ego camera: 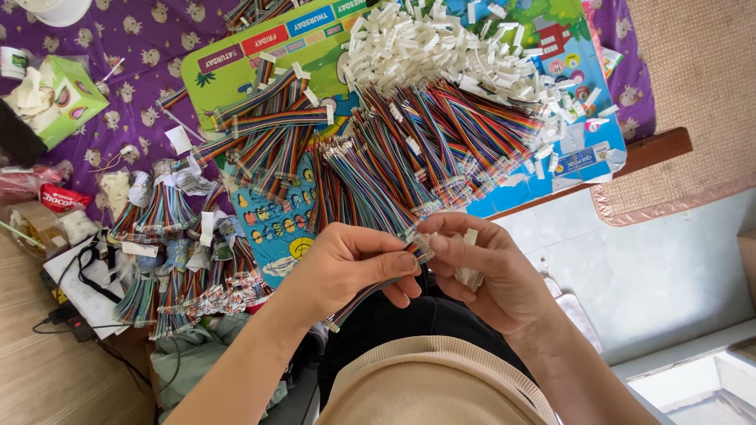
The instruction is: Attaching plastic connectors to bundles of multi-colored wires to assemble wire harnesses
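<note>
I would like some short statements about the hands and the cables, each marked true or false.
1. The left hand pinches a multicoloured ribbon cable. True.
2. The right hand is resting flat on the floor. False: it is raised, meeting the left hand at the cable's end.
3. A heap of white connectors lies beyond the cables. True.
4. The green tissue box sits right of the connectors. False: it is far left.

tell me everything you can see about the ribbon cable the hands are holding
The ribbon cable is a flat strip of thin wires in rainbow colours, plastic-sheathed by the look of it. It slants from lower left up to the right above the person's lap. The left hand pinches its upper end between thumb and fingers; the right hand meets that end at the fingertips. Its lower end hangs free.
</note>
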